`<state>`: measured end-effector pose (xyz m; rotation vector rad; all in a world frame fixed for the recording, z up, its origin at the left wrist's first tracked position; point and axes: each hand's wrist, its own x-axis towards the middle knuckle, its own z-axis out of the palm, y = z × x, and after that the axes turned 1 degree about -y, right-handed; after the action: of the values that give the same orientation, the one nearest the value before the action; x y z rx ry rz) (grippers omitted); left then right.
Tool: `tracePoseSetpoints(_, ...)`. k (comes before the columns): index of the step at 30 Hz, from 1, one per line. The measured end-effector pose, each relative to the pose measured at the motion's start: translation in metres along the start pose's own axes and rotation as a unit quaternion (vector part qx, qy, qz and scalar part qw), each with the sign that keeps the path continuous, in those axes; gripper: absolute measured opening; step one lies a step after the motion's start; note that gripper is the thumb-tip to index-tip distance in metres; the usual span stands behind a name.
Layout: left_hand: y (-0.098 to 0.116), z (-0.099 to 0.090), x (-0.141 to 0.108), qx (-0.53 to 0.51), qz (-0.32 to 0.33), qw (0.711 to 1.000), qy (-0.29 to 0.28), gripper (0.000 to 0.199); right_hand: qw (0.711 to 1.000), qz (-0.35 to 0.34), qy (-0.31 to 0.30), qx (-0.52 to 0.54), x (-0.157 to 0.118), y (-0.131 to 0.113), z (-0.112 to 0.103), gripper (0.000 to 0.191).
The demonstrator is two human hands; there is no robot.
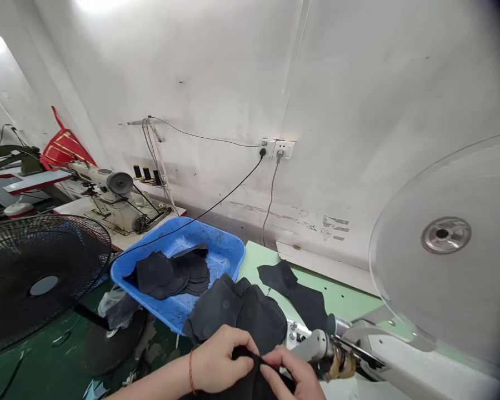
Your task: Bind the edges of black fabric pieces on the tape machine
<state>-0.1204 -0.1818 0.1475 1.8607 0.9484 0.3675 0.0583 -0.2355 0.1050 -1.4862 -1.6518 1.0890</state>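
At the bottom of the head view, my left hand (224,358) pinches the edge of a black fabric piece (250,383) between thumb and fingers. A thin red cord circles that wrist. My right hand (291,375) grips the same piece close beside it, the fingertips of both hands almost meeting at a fold or seam. The lower part of the fabric runs out of the frame. Just beyond my hands lies a pile of black fabric pieces (237,308). To the right of my right hand is the head of a machine (323,347).
A blue plastic tub (229,239) holds more black pieces (170,272). Another black piece (295,291) lies on the pale green tabletop (256,255). A clear disc (400,278) stands at right. A floor fan (41,278) and sewing machine (112,189) are left. A cable (208,211) crosses above the tub.
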Motion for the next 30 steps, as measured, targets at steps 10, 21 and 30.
tracePoseSetpoints(10,0.000,0.009,-0.015,-0.129,-0.037,0.991,-0.004,0.017,0.996,0.042,-0.057,0.058,-0.009,-0.022,-0.003,0.025)
tracePoseSetpoints(21,-0.003,0.026,-0.006,-0.190,-0.062,0.980,0.004,0.013,0.992,0.087,-0.041,0.082,-0.020,-0.028,-0.011,0.026)
tracePoseSetpoints(30,0.004,0.035,-0.004,-0.216,-0.017,0.976,0.000,0.018,0.986,0.081,-0.072,0.128,-0.023,-0.029,-0.019,0.023)
